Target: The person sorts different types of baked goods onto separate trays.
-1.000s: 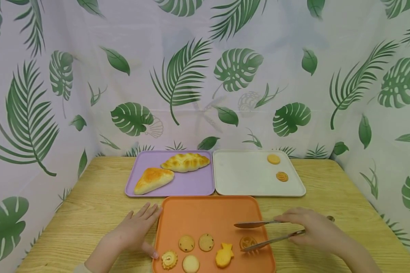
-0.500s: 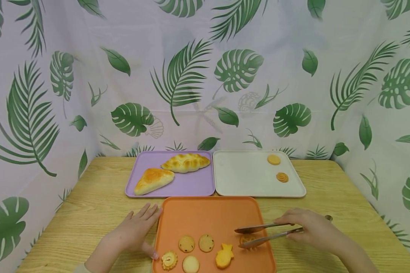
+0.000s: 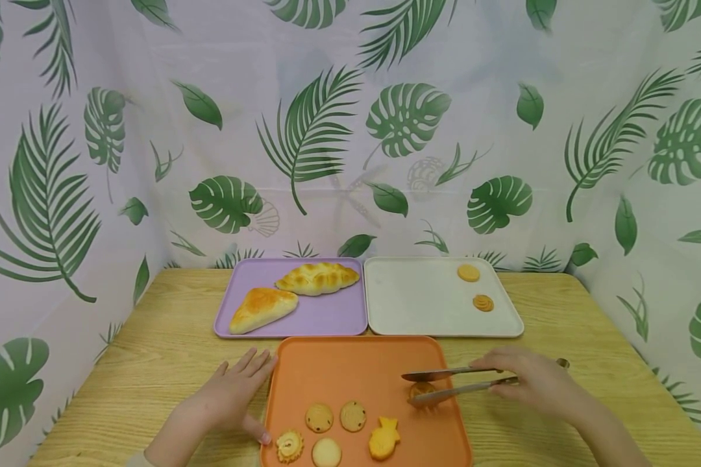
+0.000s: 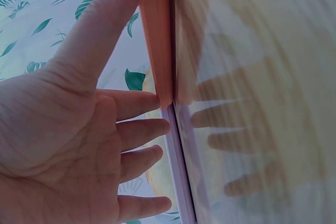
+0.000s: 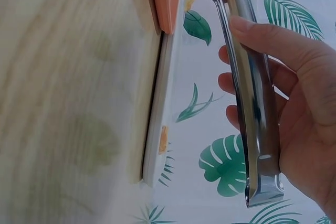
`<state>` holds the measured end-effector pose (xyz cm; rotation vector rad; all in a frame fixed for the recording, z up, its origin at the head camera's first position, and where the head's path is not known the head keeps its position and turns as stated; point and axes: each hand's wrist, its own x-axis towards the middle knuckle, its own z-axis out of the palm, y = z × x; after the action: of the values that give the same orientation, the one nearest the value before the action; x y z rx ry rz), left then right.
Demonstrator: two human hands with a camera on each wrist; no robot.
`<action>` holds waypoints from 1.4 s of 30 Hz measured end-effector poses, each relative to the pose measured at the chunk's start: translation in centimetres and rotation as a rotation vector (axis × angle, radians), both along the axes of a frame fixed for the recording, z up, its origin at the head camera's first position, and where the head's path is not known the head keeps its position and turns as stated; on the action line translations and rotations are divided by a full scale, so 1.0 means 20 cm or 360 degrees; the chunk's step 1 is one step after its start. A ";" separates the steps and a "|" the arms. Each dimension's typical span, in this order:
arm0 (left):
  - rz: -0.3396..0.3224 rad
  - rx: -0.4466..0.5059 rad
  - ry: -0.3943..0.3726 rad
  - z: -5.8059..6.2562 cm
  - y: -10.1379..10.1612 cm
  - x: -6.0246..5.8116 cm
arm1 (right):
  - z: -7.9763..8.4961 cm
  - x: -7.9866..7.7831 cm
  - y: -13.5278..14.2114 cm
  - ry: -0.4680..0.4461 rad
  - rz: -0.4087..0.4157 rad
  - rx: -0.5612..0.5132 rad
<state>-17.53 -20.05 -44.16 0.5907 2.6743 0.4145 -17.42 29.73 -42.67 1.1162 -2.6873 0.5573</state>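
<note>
Metal tongs (image 3: 464,390) are gripped in my right hand (image 3: 540,383), thumb on one arm and fingers round the other in the right wrist view. Between the tongs' tips is a round brown cookie (image 3: 422,389), partly hidden by the near arm, over the right side of the orange tray (image 3: 356,363). My left hand (image 3: 228,399) lies at that tray's left edge with fingers spread, fingertips and thumb right at the rim. Lower on the tray lie a fish-shaped cookie (image 3: 383,439), two speckled round cookies (image 3: 353,416), a plain round one (image 3: 326,452) and a scalloped one (image 3: 289,445).
Behind the orange tray, a purple tray (image 3: 327,321) bears a triangular bread (image 3: 263,309) and a braided bread (image 3: 317,278). Beside it, a white tray (image 3: 415,298) carries a round cookie (image 3: 468,272) and a swirled cookie (image 3: 483,302). A leaf-print curtain (image 3: 339,149) surrounds the wooden table (image 3: 152,357).
The tongs closed in on the round brown cookie, and both have since shifted away from me, up in the head view. My left hand stays where it was.
</note>
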 end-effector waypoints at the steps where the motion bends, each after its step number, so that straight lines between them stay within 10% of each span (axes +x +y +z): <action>1: 0.0000 -0.0004 0.0000 0.00 0.00 0.00 | 0.01 -0.01 0.00 0.0016 -0.0007 -0.0003; 18: -0.0020 -0.0007 -0.0002 -0.01 0.00 -0.01 | 0.13 -0.20 0.12 0.0145 -0.0300 0.0009; 42: -0.0003 -0.0016 0.0002 -0.01 0.00 -0.01 | 0.04 -0.64 0.21 -0.0264 -0.0820 0.0204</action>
<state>-17.63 -20.13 -44.33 0.5907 2.6754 0.4000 -30.26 33.98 -41.79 0.3724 -3.0207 0.4027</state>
